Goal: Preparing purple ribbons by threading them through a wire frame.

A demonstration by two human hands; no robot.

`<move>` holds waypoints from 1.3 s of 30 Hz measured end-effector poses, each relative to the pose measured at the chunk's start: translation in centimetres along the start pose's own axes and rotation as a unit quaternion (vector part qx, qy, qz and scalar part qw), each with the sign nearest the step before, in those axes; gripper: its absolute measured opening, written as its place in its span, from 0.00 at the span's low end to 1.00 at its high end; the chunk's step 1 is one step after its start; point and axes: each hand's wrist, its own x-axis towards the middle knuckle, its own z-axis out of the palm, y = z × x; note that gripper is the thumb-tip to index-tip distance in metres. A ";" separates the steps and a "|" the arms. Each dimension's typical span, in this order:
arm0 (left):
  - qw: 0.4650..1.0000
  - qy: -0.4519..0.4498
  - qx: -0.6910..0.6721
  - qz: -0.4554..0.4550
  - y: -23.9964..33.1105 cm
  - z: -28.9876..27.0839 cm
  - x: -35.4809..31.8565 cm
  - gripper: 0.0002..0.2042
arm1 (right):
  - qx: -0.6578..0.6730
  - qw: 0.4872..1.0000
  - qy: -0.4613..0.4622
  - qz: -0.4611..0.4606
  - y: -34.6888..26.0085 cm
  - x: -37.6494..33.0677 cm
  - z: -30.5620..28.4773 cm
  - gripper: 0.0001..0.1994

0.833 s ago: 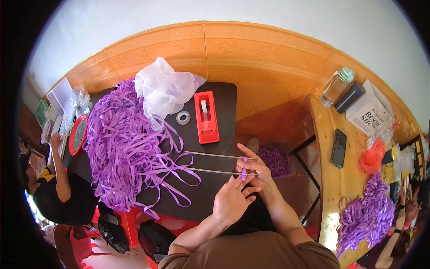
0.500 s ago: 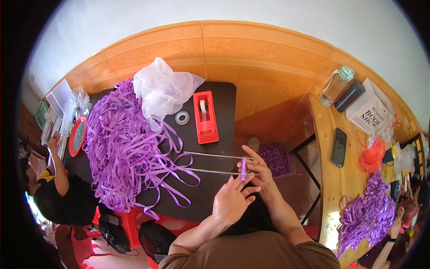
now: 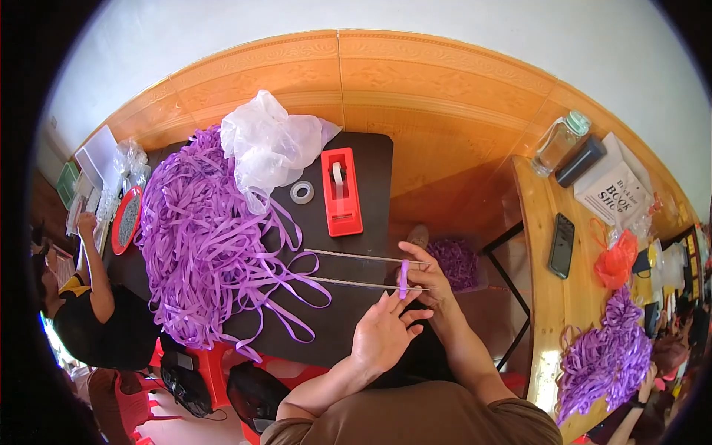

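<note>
Two thin metal rods (image 3: 356, 257) run side by side from the dark table toward my hands. Near their right ends a short band of purple ribbon (image 3: 403, 278) is wound across both. My right hand (image 3: 434, 285) is at the rod ends, its fingers bent around the band and one finger stretched along the far rod. From the near side my left hand (image 3: 382, 334) reaches in, thumb and forefinger meeting at the band's lower end, the other fingers loosely curled. A large heap of loose purple ribbon (image 3: 200, 252) lies left of the rods.
On the dark table (image 3: 378, 170) are a red tape dispenser (image 3: 342, 193), a tape roll (image 3: 302, 193), a clear plastic bag (image 3: 267, 148) and a red dish (image 3: 127, 220). A wooden table (image 3: 534, 282) at right bears a phone (image 3: 561, 245), bottles and more ribbon (image 3: 608, 363). People sit at both sides.
My hands keep nearly the same hold on the ribbon and rods. The view has shifted slightly. At far left, a co-worker's hand has moved a little.
</note>
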 end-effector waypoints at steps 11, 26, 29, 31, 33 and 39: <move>1.000 -0.005 0.004 0.003 -0.1 -0.3 -0.1 0.27 | -0.119 0.988 0.096 0.026 -2.3 -0.2 3.9 0.21; 0.992 0.021 0.125 -0.012 -0.8 -0.7 -0.6 0.25 | -0.242 0.930 0.236 -0.143 -6.8 -6.2 -2.0 0.09; 0.983 -0.032 0.171 -0.053 -1.0 0.3 -1.3 0.22 | -0.383 0.852 0.314 -0.167 -8.0 -6.5 -8.2 0.11; 0.979 -0.040 0.192 -0.052 -1.0 1.1 -2.1 0.21 | -0.512 0.787 0.318 -0.132 -8.2 -6.5 -12.5 0.13; 0.962 -0.090 0.250 -0.065 -1.0 1.4 -2.4 0.20 | -0.726 0.571 0.335 -0.187 -7.4 -6.4 -19.6 0.14; 0.941 -0.084 0.325 0.040 0.7 0.8 -4.7 0.15 | -0.514 0.667 0.531 -0.095 -4.7 -9.7 -26.6 0.08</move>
